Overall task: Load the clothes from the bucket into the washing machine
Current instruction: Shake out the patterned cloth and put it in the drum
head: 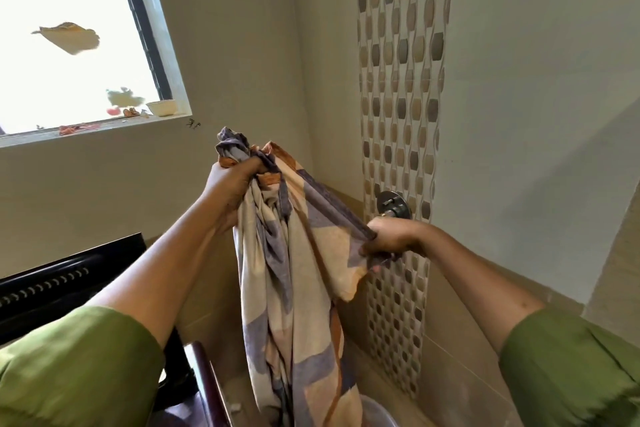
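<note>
Green sleeves [79,367] fill the bottom corners closest to me, one on each forearm, and both arms reach up and away from the lens. My left hand [230,189] is fisted tight around a bunched top corner of a patterned cloth [298,288], cream with grey-purple and orange patches; a crumpled tuft of fabric sticks out above that fist. My right hand [389,239] sits lower and off to the right of the left grip, closed on a pinched edge of the same cloth, so a taut fold runs diagonally between the two grips. Below both holds the cloth hangs in long vertical folds, down toward a rounded rim [377,409] at the bottom edge that I cannot identify for certain. Just beyond the right grip a metal tap fitting [393,204] juts from a strip of mosaic tile [401,80]. Left of and under the left forearm lies a dark panel [65,277].
</note>
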A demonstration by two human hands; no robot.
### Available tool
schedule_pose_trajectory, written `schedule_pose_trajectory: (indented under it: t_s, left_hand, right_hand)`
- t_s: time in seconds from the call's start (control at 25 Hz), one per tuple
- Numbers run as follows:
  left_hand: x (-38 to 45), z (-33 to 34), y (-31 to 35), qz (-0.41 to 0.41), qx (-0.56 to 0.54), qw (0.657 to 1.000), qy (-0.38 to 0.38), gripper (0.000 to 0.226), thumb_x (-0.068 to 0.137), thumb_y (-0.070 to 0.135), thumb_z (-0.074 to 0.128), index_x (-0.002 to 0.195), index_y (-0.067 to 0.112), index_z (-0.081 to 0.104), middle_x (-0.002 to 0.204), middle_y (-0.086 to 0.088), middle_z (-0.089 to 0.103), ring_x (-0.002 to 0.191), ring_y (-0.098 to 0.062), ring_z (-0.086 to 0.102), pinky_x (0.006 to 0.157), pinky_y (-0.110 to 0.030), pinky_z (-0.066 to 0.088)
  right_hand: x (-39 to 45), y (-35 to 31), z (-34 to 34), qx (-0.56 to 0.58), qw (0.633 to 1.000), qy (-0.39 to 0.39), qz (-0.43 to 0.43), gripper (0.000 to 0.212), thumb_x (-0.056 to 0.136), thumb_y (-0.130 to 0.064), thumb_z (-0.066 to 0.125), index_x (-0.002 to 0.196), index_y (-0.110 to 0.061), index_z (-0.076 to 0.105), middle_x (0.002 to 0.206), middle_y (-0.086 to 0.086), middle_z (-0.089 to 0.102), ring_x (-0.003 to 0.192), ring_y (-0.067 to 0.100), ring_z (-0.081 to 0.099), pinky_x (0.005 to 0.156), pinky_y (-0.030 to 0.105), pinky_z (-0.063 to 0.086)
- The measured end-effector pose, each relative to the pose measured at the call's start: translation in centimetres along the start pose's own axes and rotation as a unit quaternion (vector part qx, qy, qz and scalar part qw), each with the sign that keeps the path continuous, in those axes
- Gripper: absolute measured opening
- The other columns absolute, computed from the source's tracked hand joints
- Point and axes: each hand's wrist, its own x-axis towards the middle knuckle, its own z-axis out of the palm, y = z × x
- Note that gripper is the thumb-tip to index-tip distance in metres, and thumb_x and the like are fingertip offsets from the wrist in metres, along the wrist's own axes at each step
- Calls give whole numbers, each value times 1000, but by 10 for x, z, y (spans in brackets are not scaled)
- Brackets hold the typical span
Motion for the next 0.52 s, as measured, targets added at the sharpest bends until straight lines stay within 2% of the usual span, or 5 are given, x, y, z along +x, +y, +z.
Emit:
schedule_pose_trajectory:
  t_s: [0.12, 0.2, 0.28, 0.44, 0.52]
  left_hand:
    - [0, -8, -1, -1, -35, 999, 2, 18, 68, 6, 67, 59, 18, 57, 57, -5, 59, 49, -19, 57, 54, -30, 52]
    - [0, -4, -5, -14, -94, 995, -23, 24, 73, 0, 61, 60, 17, 50, 54, -5, 51, 47, -18, 50, 51, -27, 47]
    - [-5, 15, -8, -16, -152, 984, -88, 22, 79, -3, 54, 66, 13, 48, 54, -8, 49, 47, -19, 49, 50, -29, 47]
    - [-17, 62, -7, -4, -197, 976, -91, 11, 94, -2, 47, 92, 5, 55, 78, -13, 62, 89, -28, 64, 93, -41, 53]
    - [-13, 61, -2, 4, -184, 981, -64, 9, 96, 4, 50, 93, 7, 58, 89, -15, 60, 96, -28, 64, 98, -43, 51]
  right_hand:
    - [-6, 2, -22, 133, 969, 205, 34, 26, 97, -26, 50, 81, -12, 65, 60, 0, 64, 45, 7, 53, 45, 19, 38]
    - [-15, -20, -36, 373, 843, 386, -22, 24, 95, -22, 52, 76, -17, 63, 61, -2, 62, 48, 6, 54, 50, 21, 40]
    - [-16, -69, -34, 494, 759, 413, -102, 24, 94, -12, 51, 76, -20, 65, 68, -2, 64, 58, 7, 60, 59, 24, 46]
    - [-18, -140, 2, 439, 818, 281, -243, 26, 101, -18, 46, 113, -6, 66, 110, 11, 70, 103, 16, 67, 94, 28, 51]
    - [-17, -140, 8, 420, 827, 249, -278, 38, 102, -25, 43, 135, -9, 52, 134, 12, 59, 124, 21, 56, 108, 36, 43]
